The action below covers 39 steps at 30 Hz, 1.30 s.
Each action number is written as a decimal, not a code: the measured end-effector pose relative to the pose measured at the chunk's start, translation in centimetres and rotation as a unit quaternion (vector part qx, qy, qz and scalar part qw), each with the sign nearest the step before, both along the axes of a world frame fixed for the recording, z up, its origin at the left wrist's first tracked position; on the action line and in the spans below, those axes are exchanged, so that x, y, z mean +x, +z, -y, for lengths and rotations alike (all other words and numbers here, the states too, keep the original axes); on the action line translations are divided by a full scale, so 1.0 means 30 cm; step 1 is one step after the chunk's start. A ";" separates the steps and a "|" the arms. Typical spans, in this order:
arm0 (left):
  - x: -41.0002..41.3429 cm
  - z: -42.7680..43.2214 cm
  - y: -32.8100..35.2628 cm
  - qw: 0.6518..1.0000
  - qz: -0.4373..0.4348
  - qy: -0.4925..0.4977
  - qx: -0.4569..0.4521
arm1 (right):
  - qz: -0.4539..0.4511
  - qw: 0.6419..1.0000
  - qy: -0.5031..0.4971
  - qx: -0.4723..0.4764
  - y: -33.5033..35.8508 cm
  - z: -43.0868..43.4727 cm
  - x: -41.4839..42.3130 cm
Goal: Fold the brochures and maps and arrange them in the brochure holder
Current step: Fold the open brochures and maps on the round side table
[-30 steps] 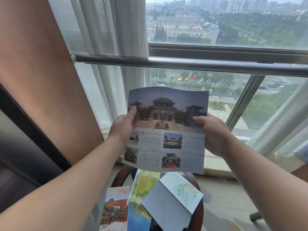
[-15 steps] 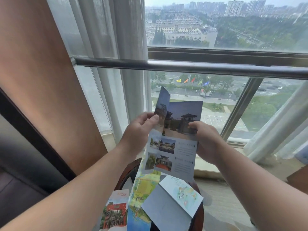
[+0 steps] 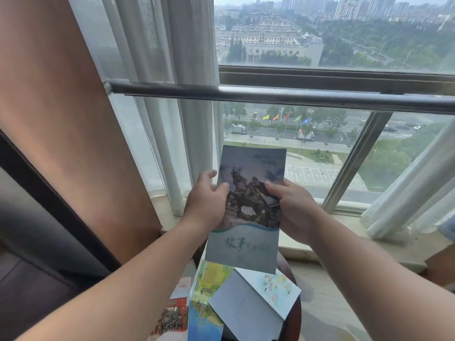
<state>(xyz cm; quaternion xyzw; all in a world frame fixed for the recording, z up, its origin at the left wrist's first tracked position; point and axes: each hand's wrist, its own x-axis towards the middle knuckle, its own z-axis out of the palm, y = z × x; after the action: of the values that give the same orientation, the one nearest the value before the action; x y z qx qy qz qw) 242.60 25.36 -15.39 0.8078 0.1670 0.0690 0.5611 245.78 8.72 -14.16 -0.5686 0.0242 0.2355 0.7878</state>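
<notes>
I hold a folded brochure (image 3: 248,212) upright in front of the window; its cover shows a dark horse-and-rider statue above a grey band with brush characters. My left hand (image 3: 205,203) pinches its left edge, thumb on the front. My right hand (image 3: 291,207) grips the right edge the same way. Below, on a small round table (image 3: 296,313), lie a colourful map (image 3: 205,299), a half-folded pale map with a grey back (image 3: 256,303) and a red-cover brochure (image 3: 173,313). No brochure holder is visible.
A metal rail (image 3: 270,94) crosses the window at chest height. Sheer curtains (image 3: 172,119) hang at left and right, with an orange drape (image 3: 61,119) further left. A stone sill (image 3: 332,244) runs behind the table.
The open brochure was folded in half: my left hand swung the left panel over onto the right. The cover with the statue now faces me, and the view tilted slightly downward.
</notes>
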 end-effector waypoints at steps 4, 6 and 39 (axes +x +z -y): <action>-0.034 -0.060 -0.090 0.998 -0.019 0.040 -0.055 | -0.001 0.998 0.015 -0.062 -0.080 -0.050 -0.001; -0.066 -0.109 -0.169 0.995 -0.040 0.069 -0.060 | 0.010 0.991 0.031 -0.127 -0.160 -0.090 -0.004; -0.340 -0.489 -1.384 0.898 -0.356 0.077 0.247 | 0.058 0.800 0.277 -0.528 -1.335 -0.601 -0.275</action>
<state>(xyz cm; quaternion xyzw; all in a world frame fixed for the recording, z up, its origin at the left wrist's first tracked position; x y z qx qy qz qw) 232.40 40.02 -56.92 0.8758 0.3947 -0.1415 0.2392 237.52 26.75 -54.20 -0.8917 -0.0595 0.3614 0.2661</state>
